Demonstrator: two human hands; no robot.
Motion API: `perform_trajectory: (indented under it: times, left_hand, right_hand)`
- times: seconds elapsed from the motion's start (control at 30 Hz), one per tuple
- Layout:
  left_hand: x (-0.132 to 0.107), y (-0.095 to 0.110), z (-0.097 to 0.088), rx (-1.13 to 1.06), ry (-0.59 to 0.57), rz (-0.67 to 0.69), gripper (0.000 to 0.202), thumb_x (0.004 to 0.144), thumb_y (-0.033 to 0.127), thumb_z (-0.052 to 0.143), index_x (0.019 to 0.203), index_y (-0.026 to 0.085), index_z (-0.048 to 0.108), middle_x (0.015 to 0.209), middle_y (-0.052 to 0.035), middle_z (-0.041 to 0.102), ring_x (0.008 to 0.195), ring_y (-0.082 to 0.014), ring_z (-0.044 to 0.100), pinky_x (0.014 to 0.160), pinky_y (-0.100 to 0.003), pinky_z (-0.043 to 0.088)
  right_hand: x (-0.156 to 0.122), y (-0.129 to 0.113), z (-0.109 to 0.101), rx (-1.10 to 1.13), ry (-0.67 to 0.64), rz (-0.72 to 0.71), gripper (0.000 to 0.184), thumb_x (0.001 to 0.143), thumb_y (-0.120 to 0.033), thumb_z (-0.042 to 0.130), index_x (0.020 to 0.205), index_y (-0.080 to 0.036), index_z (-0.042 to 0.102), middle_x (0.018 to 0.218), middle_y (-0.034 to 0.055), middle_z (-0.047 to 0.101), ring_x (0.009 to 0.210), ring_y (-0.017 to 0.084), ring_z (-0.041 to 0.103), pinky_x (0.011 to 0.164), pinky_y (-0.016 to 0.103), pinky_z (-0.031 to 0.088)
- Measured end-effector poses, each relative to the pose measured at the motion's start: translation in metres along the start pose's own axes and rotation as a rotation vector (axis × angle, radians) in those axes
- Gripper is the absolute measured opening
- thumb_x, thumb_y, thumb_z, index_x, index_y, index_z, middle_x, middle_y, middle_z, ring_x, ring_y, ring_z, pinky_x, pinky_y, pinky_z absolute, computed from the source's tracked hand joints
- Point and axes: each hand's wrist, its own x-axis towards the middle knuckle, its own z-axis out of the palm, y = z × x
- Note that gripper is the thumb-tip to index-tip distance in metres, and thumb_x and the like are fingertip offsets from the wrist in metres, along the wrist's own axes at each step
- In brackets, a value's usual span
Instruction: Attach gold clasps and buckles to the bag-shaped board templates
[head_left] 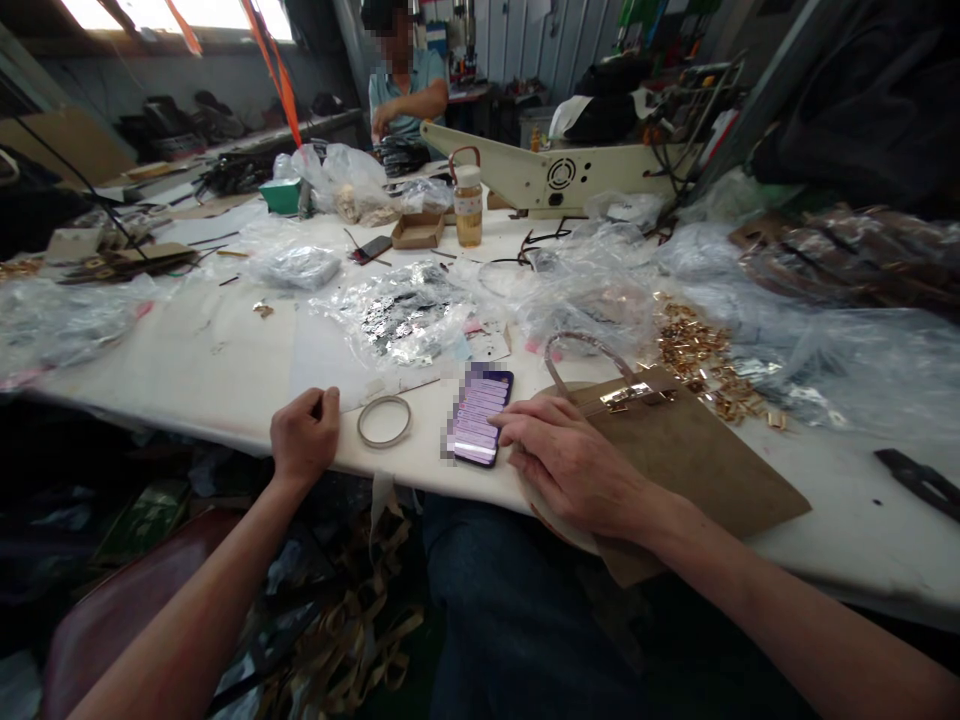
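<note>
A smartphone [484, 420] with a lit screen of text rows lies on the table in front of me. My right hand [570, 455] is open above its right edge, the index fingertip at the screen. Under and beside that hand lies a brown bag [690, 450] with a looped handle [581, 340] and shiny gold fittings. My left hand [306, 432] rests as a loose fist at the table's front edge, and nothing shows in it. Between this fist and the smartphone is a roll of tape [384, 421], lying flat.
Plastic bags of shiny metal pieces [409, 315] spread across the white table [225, 340]. Loose gold fittings [694, 345] are heaped at the right. A drink bottle [469, 205], a cardboard tray [418, 232] and a cream machine [555, 170] stand farther back. Another person [409, 95] sits opposite.
</note>
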Motion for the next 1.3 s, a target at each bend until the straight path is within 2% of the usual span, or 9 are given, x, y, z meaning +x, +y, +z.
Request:
perform_trajectory:
  times: [0.17,0.27,0.47,0.57,0.73,1.03,1.3]
  left_hand:
    - [0.0002,0.0012,-0.0004,0.001,-0.006,-0.011,0.049,0.106,0.044,0.061,0.066,0.021,0.044,0.061,0.0022,0.038,0.06,-0.0146,0.037,0.066,-0.034,0.027]
    - [0.0004,0.0026,-0.0009,0.001,-0.007,-0.01,0.049,0.106,0.044,0.061,0.066,0.021,0.043,0.061,0.0022,0.038,0.06,-0.0146,0.037,0.066,-0.034,0.027]
    - [0.0003,0.0038,-0.0014,0.009,-0.007,-0.014,0.05,0.107,0.044,0.06,0.066,0.021,0.044,0.061,0.0024,0.037,0.06,-0.0146,0.037,0.066,-0.034,0.027]
    - [0.0006,0.0046,-0.0017,0.003,-0.009,-0.015,0.05,0.106,0.044,0.06,0.065,0.021,0.044,0.061,0.0024,0.037,0.06,-0.0146,0.037,0.066,-0.034,0.028]
    - [0.0011,0.0061,-0.0021,0.017,-0.018,-0.031,0.05,0.107,0.045,0.059,0.065,0.022,0.045,0.062,0.0015,0.039,0.062,-0.0157,0.037,0.066,-0.033,0.029]
    - [-0.0002,0.0052,-0.0023,-0.006,-0.006,-0.021,0.049,0.106,0.044,0.061,0.066,0.021,0.043,0.06,0.0018,0.038,0.061,-0.0153,0.036,0.066,-0.033,0.027]
    - [0.0003,0.0022,-0.0009,0.001,-0.005,-0.014,0.049,0.107,0.044,0.061,0.067,0.021,0.044,0.061,0.0021,0.039,0.06,-0.0149,0.038,0.066,-0.033,0.027]
  right_hand:
    - [0.0007,-0.0045,-0.0029,0.033,-0.184,-0.051,0.023,0.112,-0.009,0.059,0.13,-0.023,0.063,0.153,0.0105,0.064,0.146,0.032,0.055,0.126,0.058,0.045]
    - [0.0022,-0.0042,-0.0024,0.011,-0.239,-0.057,0.023,0.113,-0.012,0.063,0.133,-0.022,0.064,0.151,0.0109,0.064,0.144,0.033,0.056,0.127,0.059,0.044]
    - [0.0018,-0.0015,0.0034,-0.055,-0.132,0.011,0.019,0.113,-0.016,0.069,0.131,-0.021,0.064,0.142,0.0142,0.069,0.146,0.035,0.055,0.127,0.063,0.04]
    - [0.0002,-0.0012,0.0048,-0.074,-0.083,0.023,0.016,0.113,-0.015,0.067,0.127,-0.021,0.063,0.146,0.0142,0.067,0.149,0.035,0.053,0.129,0.065,0.036]
    - [0.0001,-0.0012,0.0036,-0.06,-0.051,0.036,0.014,0.113,-0.014,0.066,0.123,-0.022,0.062,0.149,0.0144,0.066,0.147,0.035,0.054,0.127,0.064,0.039]
    - [0.0001,-0.0012,0.0028,-0.009,-0.095,0.0,0.018,0.112,-0.012,0.068,0.125,-0.022,0.062,0.146,0.0125,0.068,0.147,0.033,0.055,0.125,0.06,0.041]
    - [0.0015,-0.0063,-0.0046,0.009,-0.221,-0.067,0.021,0.109,-0.01,0.072,0.126,-0.022,0.065,0.147,0.011,0.067,0.145,0.034,0.056,0.126,0.059,0.042]
